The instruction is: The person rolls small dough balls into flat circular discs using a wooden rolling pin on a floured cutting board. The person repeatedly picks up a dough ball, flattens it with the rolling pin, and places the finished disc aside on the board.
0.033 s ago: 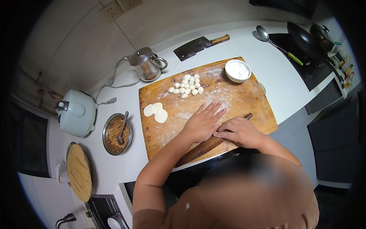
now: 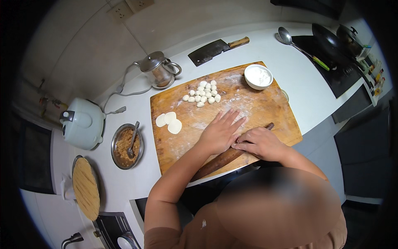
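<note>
The right hand (image 2: 263,143) of a person curls over a dark rolling pin (image 2: 217,162) at a cutting board's near edge in a home kitchen, while the left hand (image 2: 219,135) lies flat with its fingers spread just beyond it. The pin runs aslant, from near the near left corner of the board (image 2: 273,112) toward the right edge. Its far tip pokes out past the right hand, which is the nearer to that end; the longer part stretches the other way, beneath the left forearm. Whether anything lies under the left palm cannot be told.

White powder dusts the wood. Small dough balls (image 2: 204,99) cluster toward the far edge, three flat dough rounds (image 2: 175,126) lie by the left edge, and a white bowl (image 2: 256,87) of powder stands at the far right corner. On the white counter (image 2: 306,95), a cleaver (image 2: 209,52) rests past the far edge, a metal kettle (image 2: 161,75) near the far left corner. Off the left edge sit a steel bowl (image 2: 141,147) of brownish mash with a spoon (image 2: 131,152) in it, and a pale cooker (image 2: 85,126). A black stove (image 2: 340,83) lies to the right.
</note>
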Motion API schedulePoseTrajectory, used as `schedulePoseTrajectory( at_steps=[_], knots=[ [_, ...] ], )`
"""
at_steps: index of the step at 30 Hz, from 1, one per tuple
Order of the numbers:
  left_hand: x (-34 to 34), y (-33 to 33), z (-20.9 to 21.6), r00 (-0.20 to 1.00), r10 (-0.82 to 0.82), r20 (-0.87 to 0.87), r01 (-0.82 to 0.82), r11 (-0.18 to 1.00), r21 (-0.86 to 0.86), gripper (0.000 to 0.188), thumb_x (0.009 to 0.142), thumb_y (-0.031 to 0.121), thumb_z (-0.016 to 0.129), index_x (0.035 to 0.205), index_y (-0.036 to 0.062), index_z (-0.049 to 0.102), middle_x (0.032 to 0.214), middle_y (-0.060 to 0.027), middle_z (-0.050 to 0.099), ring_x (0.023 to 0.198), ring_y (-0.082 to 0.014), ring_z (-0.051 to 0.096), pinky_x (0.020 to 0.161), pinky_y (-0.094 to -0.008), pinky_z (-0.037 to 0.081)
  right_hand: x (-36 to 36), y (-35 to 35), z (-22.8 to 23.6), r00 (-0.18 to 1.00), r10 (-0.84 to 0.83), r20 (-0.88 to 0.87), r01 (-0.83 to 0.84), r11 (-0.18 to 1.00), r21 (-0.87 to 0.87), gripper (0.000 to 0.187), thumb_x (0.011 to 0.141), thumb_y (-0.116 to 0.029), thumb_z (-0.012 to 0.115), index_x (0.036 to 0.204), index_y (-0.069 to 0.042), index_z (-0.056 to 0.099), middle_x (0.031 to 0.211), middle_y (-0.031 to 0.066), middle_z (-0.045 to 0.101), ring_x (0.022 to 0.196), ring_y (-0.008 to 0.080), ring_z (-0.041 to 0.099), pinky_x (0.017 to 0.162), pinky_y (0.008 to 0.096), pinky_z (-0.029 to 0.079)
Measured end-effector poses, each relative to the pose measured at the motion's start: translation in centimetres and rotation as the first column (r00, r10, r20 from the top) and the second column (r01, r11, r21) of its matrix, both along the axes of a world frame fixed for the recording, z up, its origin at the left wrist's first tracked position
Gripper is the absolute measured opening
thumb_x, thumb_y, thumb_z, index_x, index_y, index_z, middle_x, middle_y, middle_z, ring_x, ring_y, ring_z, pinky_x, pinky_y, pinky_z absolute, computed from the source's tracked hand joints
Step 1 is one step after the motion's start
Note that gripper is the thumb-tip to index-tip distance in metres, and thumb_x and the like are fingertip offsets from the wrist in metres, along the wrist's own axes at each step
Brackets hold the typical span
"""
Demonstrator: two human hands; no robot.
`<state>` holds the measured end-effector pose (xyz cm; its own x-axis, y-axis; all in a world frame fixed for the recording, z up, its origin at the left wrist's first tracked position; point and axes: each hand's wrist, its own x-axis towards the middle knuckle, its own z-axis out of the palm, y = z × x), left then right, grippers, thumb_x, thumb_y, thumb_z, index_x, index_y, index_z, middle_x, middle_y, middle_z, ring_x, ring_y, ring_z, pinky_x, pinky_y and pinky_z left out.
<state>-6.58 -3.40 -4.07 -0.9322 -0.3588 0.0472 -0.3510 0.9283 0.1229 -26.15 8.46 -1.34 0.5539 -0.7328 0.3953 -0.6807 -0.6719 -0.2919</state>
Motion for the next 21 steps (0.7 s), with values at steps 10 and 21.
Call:
schedulePoseTrajectory(
  at_steps=[10, 21],
  knots=[
    [1.4, -3.2, 0.3, 0.842, 0.400, -0.361, -0.032, 0.706, 0.707, 0.067, 0.103, 0.041, 0.037, 0.160, 0.0162, 0.010, 0.166, -0.0137, 0.002, 0.153, -0.0290, 0.003, 0.124, -0.0488, 0.007, -0.7, 0.6, -0.3, 0.998, -0.018, 0.060, 0.017, 1.000, 0.005, 0.038, 0.082, -0.012, 0.066, 0.120, -0.016, 0.066, 0.109, 0.0034, 0.065, 0.096, 0.0249, 0.062, 0.081, 0.0386, 0.049],
    [11.3, 3.4, 4.4, 0.882, 0.470, 0.036, -0.471, 0.881, 0.052, 0.066, 0.099, 0.034, 0.051, 0.155, 0.0079, 0.028, 0.161, -0.0148, 0.027, 0.150, -0.0298, 0.022, 0.122, -0.0504, 0.014, 2.6, -2.6, -0.8, 0.984, -0.176, 0.035, 0.172, 0.981, 0.089, 0.044, 0.085, -0.019, 0.067, 0.127, -0.008, 0.059, 0.110, 0.0078, 0.065, 0.100, 0.0292, 0.061, 0.087, 0.0417, 0.049]
  ],
)
